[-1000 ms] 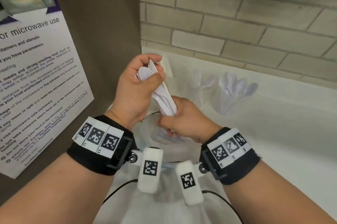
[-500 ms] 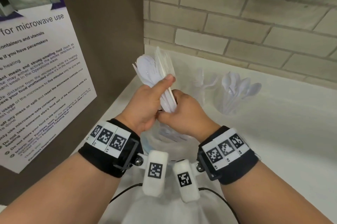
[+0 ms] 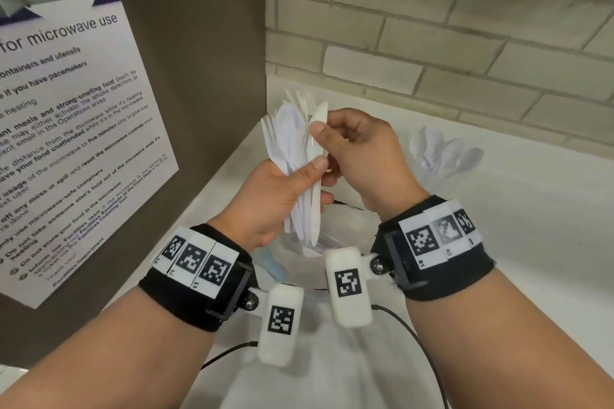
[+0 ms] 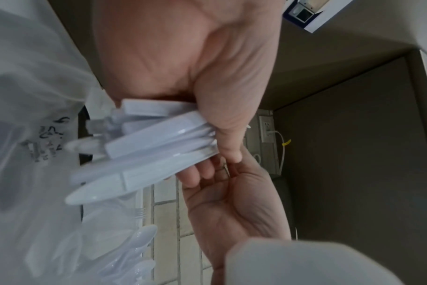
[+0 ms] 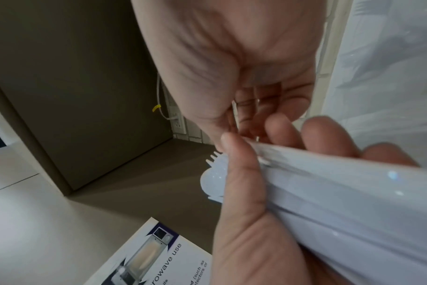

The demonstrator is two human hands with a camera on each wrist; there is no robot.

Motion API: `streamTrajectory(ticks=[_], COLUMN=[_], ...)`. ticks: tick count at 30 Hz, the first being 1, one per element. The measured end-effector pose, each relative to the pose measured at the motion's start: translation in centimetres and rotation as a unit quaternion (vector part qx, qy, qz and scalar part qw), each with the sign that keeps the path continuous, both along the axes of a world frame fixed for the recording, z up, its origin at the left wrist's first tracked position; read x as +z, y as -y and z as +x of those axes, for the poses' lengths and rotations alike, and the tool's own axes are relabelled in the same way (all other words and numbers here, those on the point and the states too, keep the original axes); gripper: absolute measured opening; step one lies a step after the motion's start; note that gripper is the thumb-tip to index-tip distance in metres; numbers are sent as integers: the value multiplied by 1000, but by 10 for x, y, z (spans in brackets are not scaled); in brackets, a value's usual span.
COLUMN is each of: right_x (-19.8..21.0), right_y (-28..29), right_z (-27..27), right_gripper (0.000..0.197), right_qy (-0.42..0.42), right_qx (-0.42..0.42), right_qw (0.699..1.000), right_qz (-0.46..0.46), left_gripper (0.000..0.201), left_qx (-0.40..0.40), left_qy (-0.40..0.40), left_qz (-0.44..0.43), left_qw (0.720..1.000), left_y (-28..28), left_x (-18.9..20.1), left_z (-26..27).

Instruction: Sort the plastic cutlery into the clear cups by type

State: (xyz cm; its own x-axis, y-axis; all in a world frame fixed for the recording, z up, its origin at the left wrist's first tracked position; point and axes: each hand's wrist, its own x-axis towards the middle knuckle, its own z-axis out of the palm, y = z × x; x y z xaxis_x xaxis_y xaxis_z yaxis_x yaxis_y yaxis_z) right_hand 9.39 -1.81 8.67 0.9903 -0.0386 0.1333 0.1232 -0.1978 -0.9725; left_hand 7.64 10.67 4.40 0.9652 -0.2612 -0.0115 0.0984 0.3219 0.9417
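My left hand (image 3: pixel 307 181) grips a bundle of white plastic cutlery (image 3: pixel 287 151) upright above the counter, with spoons, forks and knives mixed. My right hand (image 3: pixel 327 139) pinches the upper part of one white knife (image 3: pixel 315 195) at the bundle's right edge. In the left wrist view the handles of the bundle (image 4: pixel 146 146) stick out below my left hand (image 4: pixel 222 138), and my right hand (image 4: pixel 232 200) is beside it. The right wrist view shows fork tines (image 5: pixel 213 156) past my left thumb. A clear cup of spoons (image 3: pixel 443 154) stands at the right by the wall.
A clear plastic bag (image 3: pixel 294 259) lies on the white counter (image 3: pixel 518 242) under my hands. A brown panel with a microwave poster (image 3: pixel 66 129) closes the left side. The brick wall (image 3: pixel 432 42) runs along the back. A fork (image 4: pixel 139 212) shows beside the spoons.
Both hands have risen with the bundle. My right hand left the handle end and went up to the top, where it now pinches one knife. My left hand slid down to the bundle's middle.
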Motion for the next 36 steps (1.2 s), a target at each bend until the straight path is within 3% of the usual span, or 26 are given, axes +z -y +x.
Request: streamTrajectory(ticks=[2,5,13,18,22,25,29,32,36], right_x=[-3,-4,5,14,15,9,4,3,2], right_y=[1,0,-1,8,12,8,6,8,8], right_z=[1,0,-4,-2,-2,-7,-8,-6,-2], right_gripper=[20,32,25,25,33,40,23,5,7], right_qy=[4,-5,-4,11,-40,-68,-72,-59,-42], right_qx=[-17,-20,-42,-63,-46,20,84,50,4], right_qw=[1000,999,993,975,995,997,993,996,998], right_qz=[6,45,108,213,83,-23,29,52,36], left_gripper=[26,23,17,16,20,40,46,40,33], left_qx=[-8,-16,-36,-98,-134,-206,-259,-219,-141], left_qy=[-22,-67,-87,-94,-104,-109,-107,-108,-99], left_qz=[-35,-67,-103,-126,-139,-167,-177,-163,-117], left_qw=[999,995,990,983,976,958,943,956,978], left_y=[-1,-1,-4,-12,-16,-16,-14,-12,-9], left_x=[-2,-4,-5,-13,-17,-18,-22,-23,-23], left_z=[-1,0,5,8,8,10,10,7,8])
